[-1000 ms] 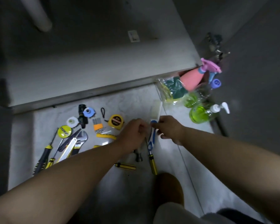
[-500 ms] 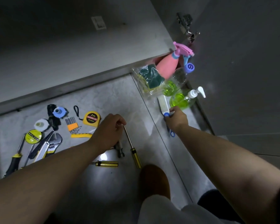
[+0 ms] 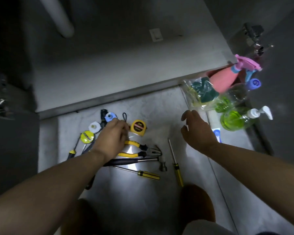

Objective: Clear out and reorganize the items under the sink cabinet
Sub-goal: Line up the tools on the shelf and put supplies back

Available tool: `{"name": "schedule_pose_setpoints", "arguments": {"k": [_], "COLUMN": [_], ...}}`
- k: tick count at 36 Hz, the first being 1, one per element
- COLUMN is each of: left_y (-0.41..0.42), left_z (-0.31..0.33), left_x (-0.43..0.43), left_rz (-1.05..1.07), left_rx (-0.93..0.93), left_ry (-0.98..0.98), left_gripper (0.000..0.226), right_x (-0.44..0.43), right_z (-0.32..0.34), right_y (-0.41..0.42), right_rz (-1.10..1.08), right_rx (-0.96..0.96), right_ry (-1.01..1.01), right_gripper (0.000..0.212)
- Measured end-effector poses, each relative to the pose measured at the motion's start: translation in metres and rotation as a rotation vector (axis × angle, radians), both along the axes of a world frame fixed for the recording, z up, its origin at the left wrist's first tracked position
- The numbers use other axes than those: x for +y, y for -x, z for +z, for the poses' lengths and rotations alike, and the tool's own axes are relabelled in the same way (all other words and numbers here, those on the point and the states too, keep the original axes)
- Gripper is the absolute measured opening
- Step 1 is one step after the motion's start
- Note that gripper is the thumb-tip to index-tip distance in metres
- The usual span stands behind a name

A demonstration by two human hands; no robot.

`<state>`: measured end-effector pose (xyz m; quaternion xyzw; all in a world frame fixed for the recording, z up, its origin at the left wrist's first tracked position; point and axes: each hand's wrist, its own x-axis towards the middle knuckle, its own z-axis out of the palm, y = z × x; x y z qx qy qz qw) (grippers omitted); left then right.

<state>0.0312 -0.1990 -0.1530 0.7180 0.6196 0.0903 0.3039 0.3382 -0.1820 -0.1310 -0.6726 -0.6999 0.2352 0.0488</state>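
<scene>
Tools lie on the pale floor in front of the open cabinet (image 3: pixel 109 73). Among them are a yellow tape measure (image 3: pixel 137 128), yellow pliers (image 3: pixel 134 148), a hammer (image 3: pixel 136 161) and two yellow-handled screwdrivers (image 3: pixel 148 174) (image 3: pixel 176 168). My left hand (image 3: pixel 112 138) hovers low over the small items just left of the tape measure, fingers curled down; what they touch is hidden. My right hand (image 3: pixel 197 131) hangs open above the floor, fingers spread, holding nothing. A blue-and-white item (image 3: pixel 216 134) lies on the floor just right of it.
At the right stand a green pump bottle (image 3: pixel 236 119), a pink spray bottle (image 3: pixel 222 80) and a clear bag of green sponges (image 3: pixel 202 92). Tape rolls (image 3: pixel 86 136) (image 3: pixel 94 126) lie at the left. A white pipe (image 3: pixel 58 14) hangs inside the cabinet. My knees are at the bottom.
My right hand has let go of the blue-and-white item near the bottles and drawn back left, open. My left hand has moved left, from the screwdriver to beside the tape measure.
</scene>
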Motion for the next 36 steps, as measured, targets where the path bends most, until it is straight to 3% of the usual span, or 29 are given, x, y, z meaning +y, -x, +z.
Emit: {"name": "schedule_pose_setpoints", "arguments": {"k": [6,10,14,22,32,36], "left_y": [0.050,0.070,0.076,0.075,0.084,0.081], "left_z": [0.003,-0.007,-0.022,-0.036,-0.039,-0.035], "left_x": [-0.006,-0.005,0.000,0.010,0.009,0.015], "left_rz": [0.207,0.303,0.385,0.466,0.397,0.413], "left_rx": [0.202,0.243,0.204,0.132,0.099,0.093], "left_ry": [-0.055,-0.036,0.023,0.116,0.108,0.160], "left_gripper": [0.035,0.054,0.051,0.054,0.045,0.048], "right_x": [0.036,0.058,0.067,0.068,0.065,0.067], "right_z": [0.025,0.025,0.010,-0.026,-0.046,-0.040], "right_y": [0.044,0.094,0.154,0.218,0.217,0.198], "right_rz": [0.503,0.609,0.593,0.448,0.375,0.294], "right_rx": [-0.025,-0.054,-0.064,0.072,0.186,0.231], "right_ry": [0.230,0.323,0.295,0.221,0.142,0.151], "right_gripper": [0.025,0.031,0.032,0.060,0.030,0.048]}}
